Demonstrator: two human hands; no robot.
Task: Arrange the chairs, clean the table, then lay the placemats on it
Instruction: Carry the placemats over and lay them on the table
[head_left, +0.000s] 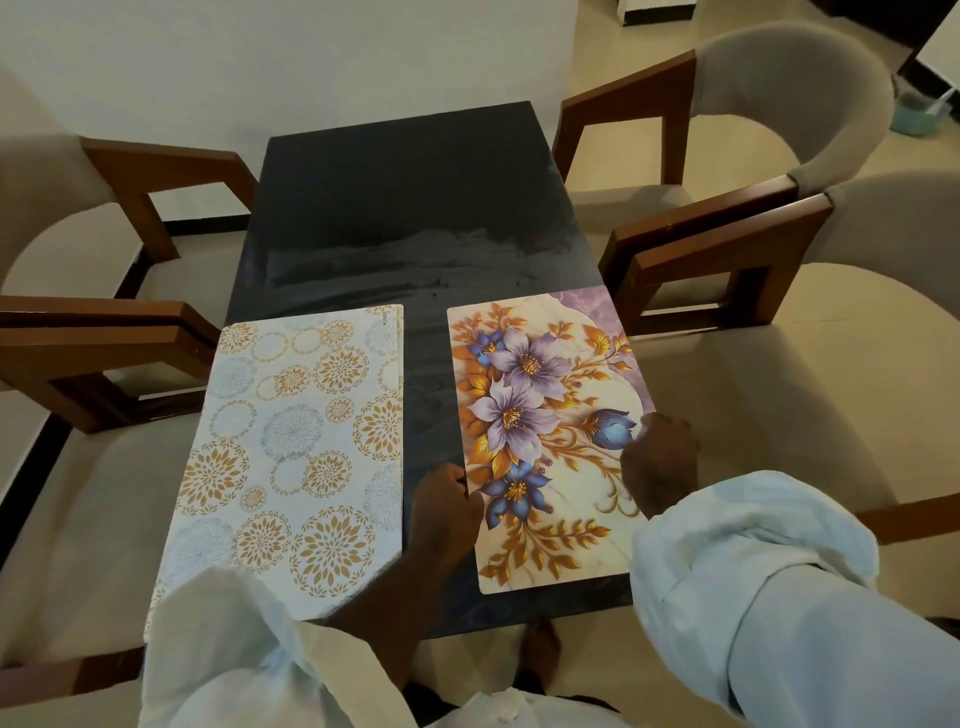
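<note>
A dark table (405, 208) stands in front of me, with damp wipe streaks across its middle. On its near right lies a flower-print placemat (540, 415). My left hand (447, 499) pinches its left edge and my right hand (660, 462) grips its right edge. On the near left lies a stack of placemats (296, 447), white side up with gold and blue circles; its near corner hangs over the table edge under my sleeve.
Two padded chairs with wooden arms stand on each side: the left chairs (78, 332) and the right chairs (753, 249). A teal bucket (917, 117) sits on the floor at the far right. A wall runs behind the table.
</note>
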